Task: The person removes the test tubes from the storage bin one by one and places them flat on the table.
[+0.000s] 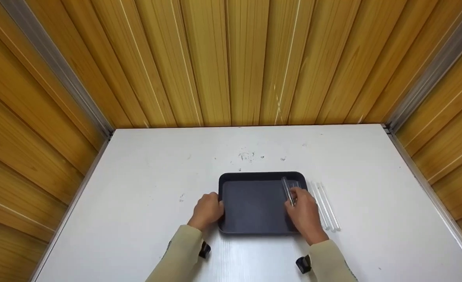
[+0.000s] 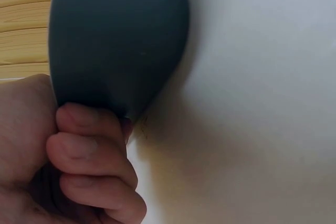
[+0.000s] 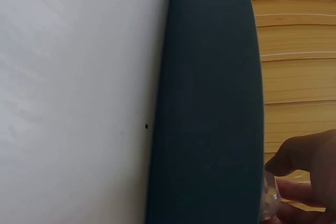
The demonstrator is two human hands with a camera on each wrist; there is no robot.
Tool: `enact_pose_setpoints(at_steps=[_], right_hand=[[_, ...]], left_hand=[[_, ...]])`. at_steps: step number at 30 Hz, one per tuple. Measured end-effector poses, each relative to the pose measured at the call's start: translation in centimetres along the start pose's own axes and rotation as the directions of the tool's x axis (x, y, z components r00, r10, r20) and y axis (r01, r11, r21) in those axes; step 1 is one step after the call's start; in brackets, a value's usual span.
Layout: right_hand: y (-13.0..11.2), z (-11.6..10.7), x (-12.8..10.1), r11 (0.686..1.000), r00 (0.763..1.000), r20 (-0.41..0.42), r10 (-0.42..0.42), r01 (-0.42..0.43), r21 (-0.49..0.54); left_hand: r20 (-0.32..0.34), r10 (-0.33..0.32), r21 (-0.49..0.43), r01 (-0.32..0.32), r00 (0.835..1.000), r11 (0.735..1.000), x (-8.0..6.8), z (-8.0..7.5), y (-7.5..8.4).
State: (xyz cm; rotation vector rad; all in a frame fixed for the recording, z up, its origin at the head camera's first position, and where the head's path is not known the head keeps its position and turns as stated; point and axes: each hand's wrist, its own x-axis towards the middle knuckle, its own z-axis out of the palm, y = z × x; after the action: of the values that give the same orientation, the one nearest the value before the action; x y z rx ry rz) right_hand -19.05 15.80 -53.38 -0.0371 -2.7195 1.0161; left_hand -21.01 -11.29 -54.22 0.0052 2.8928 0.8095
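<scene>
Black tray: we see the shallow rectangular plastic tray at lower centre on the white worktop.
Left hand: our left hand grips its left rim.
Right hand: our right hand pinches a clear glass tube over the tray's right side.
Handling: we judge the tube light, slippery, fragile; best held mid-length.

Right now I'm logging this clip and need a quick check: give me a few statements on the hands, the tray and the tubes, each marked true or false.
1. The left hand holds the left rim of the tray. True.
2. The right hand holds nothing. False: it pinches a clear tube over the tray's right side.
3. More tubes lie on the table right of the tray. True.
4. The tray is white. False: it is dark, on a white table.
5. The tray stands against the wooden wall. False: bare table lies between them.
</scene>
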Motion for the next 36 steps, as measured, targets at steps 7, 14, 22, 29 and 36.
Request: enact_pose_setpoints(at_steps=[7,14,22,29,36], right_hand=[[0.4,-0.7,0.0,1.0,1.0,-0.014,0.008,-0.008,0.005],[0.5,-1.5,0.2,1.0,0.999,-0.032,0.024,-0.024,-0.008],[0.8,-2.0,0.2,0.998,0.998,-0.022,0.064,-0.065,-0.004],[1.2,-2.5,0.3,0.998,0.998,-0.039,0.053,-0.054,-0.024],[1.6,-3.0,0.3,0.999,0.997,-0.074,0.022,-0.026,-0.041]], left_hand=[[0.015,-0.011,-0.002,0.011,1.0,1.0,-0.1,0.0,0.2],[0.001,-0.009,0.003,0.009,1.0,1.0,-0.1,0.0,0.2],[0.011,-0.01,0.014,0.01,1.0,1.0,-0.1,0.0,0.1],[0.028,-0.032,0.017,0.031,0.999,0.999,0.0,0.0,0.0],[0.025,-0.019,0.018,0.019,0.999,1.0,0.0,0.0,0.1]])
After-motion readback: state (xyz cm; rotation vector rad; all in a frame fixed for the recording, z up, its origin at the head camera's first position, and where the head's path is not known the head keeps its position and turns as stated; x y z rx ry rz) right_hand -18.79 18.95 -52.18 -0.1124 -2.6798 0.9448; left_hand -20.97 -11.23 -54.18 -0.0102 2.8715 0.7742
